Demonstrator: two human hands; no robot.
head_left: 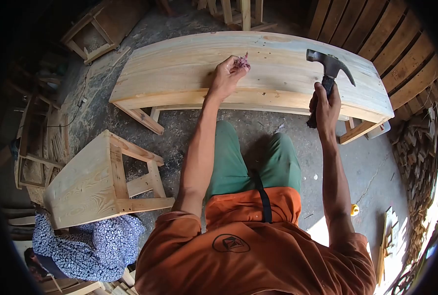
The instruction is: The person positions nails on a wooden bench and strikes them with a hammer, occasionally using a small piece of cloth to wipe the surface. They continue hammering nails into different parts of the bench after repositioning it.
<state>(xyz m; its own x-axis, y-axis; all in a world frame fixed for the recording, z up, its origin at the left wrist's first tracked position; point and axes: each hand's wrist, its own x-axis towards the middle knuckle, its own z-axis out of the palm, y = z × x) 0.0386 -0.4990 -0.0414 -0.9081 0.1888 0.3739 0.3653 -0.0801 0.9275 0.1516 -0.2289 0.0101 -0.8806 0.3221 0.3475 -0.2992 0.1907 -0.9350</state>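
Observation:
My right hand (326, 109) grips the dark handle of a claw hammer (331, 64), raised upright over the near right part of a long wooden bench (169, 69). Fingers closed, my left hand (225, 81) pinches a small crumpled purple-pink wad (242, 62) above the middle of the bench top. A thin pointed bit sticks up from the wad; I cannot make out what it is. Small dark marks dot the pale boards near the far edge and to the right of my left hand.
A smaller wooden stool-like piece (81, 182) lies tipped at my left, beside a person in a patterned garment (101, 246). Slatted wood (391, 44) leans at the back right, above stacked offcuts (415, 162). A yellow object (354, 210) is on the floor.

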